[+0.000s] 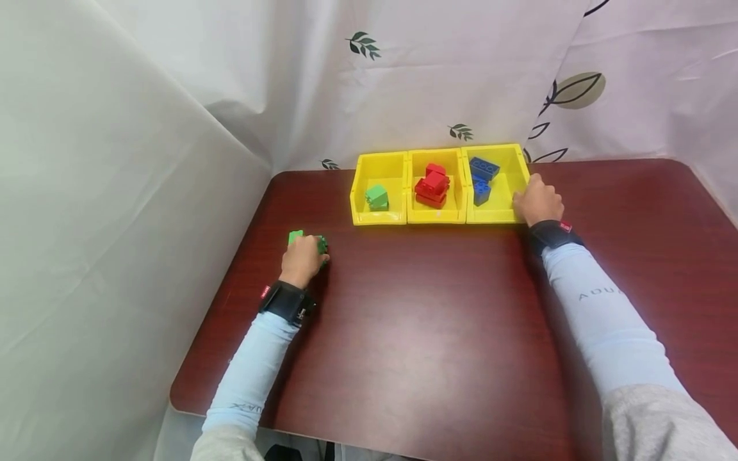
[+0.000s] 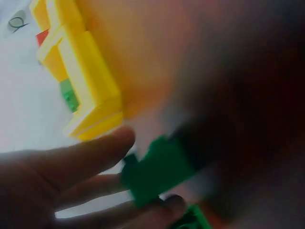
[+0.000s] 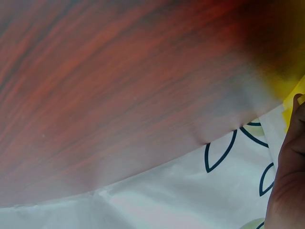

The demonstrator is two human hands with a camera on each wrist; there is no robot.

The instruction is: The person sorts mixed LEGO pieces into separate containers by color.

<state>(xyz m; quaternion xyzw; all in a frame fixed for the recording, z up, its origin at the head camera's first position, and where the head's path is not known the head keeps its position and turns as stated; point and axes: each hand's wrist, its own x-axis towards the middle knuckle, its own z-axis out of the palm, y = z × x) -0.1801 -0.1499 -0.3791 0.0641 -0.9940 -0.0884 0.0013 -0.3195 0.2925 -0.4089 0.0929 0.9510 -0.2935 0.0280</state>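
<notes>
At the left of the table my left hand (image 1: 302, 259) holds a green toy brick (image 2: 155, 171) between thumb and fingers. Another green brick (image 2: 193, 218) shows just beneath the fingers in the left wrist view. My right hand (image 1: 539, 202) grips the right side wall of the right-hand yellow bin (image 1: 510, 216), its fingers bent at the rim. Blue bricks (image 1: 483, 169) lie in that bin. The middle yellow bin (image 1: 415, 216) holds a pile of red bricks (image 1: 432, 186). In the left yellow bin (image 1: 380, 219) are light green bricks (image 1: 377, 197).
The three bins stand side by side along the back of the dark red wooden table (image 1: 438, 320). A white curtain (image 1: 311, 83) with leaf prints hangs right behind them, and a pale sheet (image 1: 115, 224) hangs along the left edge.
</notes>
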